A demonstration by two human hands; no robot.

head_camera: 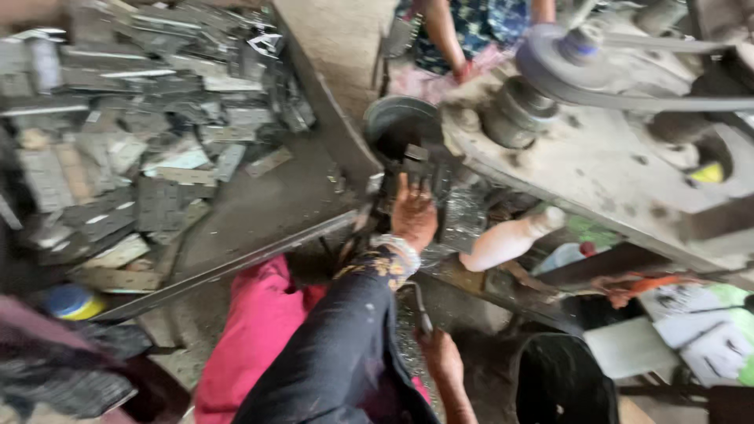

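Note:
My left hand [413, 213], in a dark sleeve with bangles at the wrist, reaches up to a press machine [597, 165]. Its fingers grip a small dark metal piece [418, 161] at the machine's front edge. Just behind the piece stands a dark round pot [400, 122]. My right hand [441, 357] is low, near my pink-clad lap [259, 338], closed around a thin dark metal rod [421, 308] that points up toward the machine. The view is blurred, so fine detail of both grips is unclear.
A heap of flat grey metal plates [149, 133] covers a bench at the left. Another person in blue patterned clothes [471, 27] sits beyond the machine. A belt pulley [554, 59], a white bottle [506, 239] and a black bucket [561, 381] are on the right.

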